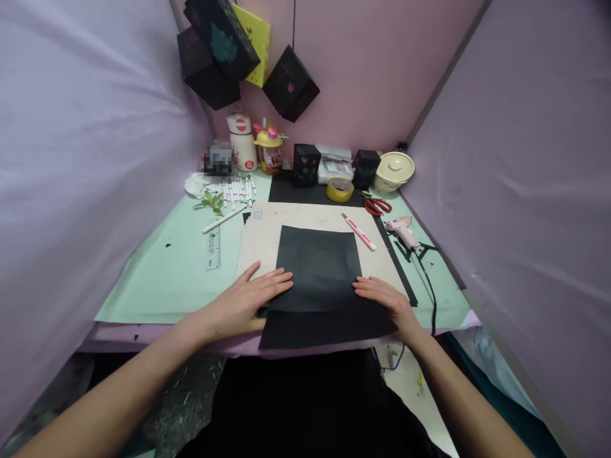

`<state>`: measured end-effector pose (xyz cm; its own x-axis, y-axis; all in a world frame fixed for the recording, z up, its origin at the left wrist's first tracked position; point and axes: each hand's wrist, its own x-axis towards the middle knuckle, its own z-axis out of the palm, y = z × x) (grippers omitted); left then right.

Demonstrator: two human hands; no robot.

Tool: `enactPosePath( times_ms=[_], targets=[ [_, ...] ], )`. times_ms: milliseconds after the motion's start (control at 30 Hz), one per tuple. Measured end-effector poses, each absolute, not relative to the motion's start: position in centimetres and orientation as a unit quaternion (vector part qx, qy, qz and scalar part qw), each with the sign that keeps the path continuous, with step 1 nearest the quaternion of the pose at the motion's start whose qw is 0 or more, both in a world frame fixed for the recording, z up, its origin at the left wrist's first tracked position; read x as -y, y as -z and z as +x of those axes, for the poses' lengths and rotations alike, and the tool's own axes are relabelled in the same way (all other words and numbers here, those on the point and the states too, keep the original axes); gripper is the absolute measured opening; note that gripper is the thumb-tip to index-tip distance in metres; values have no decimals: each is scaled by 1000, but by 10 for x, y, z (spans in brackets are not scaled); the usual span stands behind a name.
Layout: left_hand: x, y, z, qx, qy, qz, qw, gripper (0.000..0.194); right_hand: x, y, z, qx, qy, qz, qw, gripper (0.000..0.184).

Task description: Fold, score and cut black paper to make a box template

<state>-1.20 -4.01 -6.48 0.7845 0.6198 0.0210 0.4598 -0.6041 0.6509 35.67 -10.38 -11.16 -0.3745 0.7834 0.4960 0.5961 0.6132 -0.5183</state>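
My left hand [252, 295] and right hand [386, 298] rest open, ungripping, on black paper [319, 267], seemingly aligning it; next needs even pressure.

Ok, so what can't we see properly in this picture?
All in the head view:
Right hand: its thumb is hidden by the black paper.
Pale board: its middle is under that paper.
Thing beside the white bottle: blurred into squares.
Bowl: its lid hides the inside.
Ruler: marks too small.
Highest hanging black box: cut off by the top edge.
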Motion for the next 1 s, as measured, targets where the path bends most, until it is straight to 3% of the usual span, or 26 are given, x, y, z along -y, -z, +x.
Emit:
enactPosePath(
  times_ms=[133,233,333,433,567,733,867,933,1000],
  targets=[
    [40,65,-5,-337,-168,853,361,67,104,109,353,781,-159,-467,382,27],
    [40,67,8,-383,-268,781,415,35,102,103,344,720,-175,-548,389,17],
    [36,67,23,-459,-326,744,360,14,94,96,331,655,-198,-608,403,21],
    [30,63,35,-556,-290,727,280,20,81,90,319,608,-188,-658,403,28],
    [21,56,47,-623,-213,723,210,26,63,90,308,557,-135,-722,389,26],
    [17,60,58,-651,-200,723,114,55,58,86,293,532,-86,-785,306,43],
    [30,73,70,-554,-233,799,-8,46,59,80,282,536,-52,-813,219,44],
    [43,79,78,-443,-202,873,-14,42,57,81,281,541,-44,-815,202,46],
    [55,83,85,-373,-125,919,25,52,56,82,283,547,-41,-811,203,47]
  ],
)
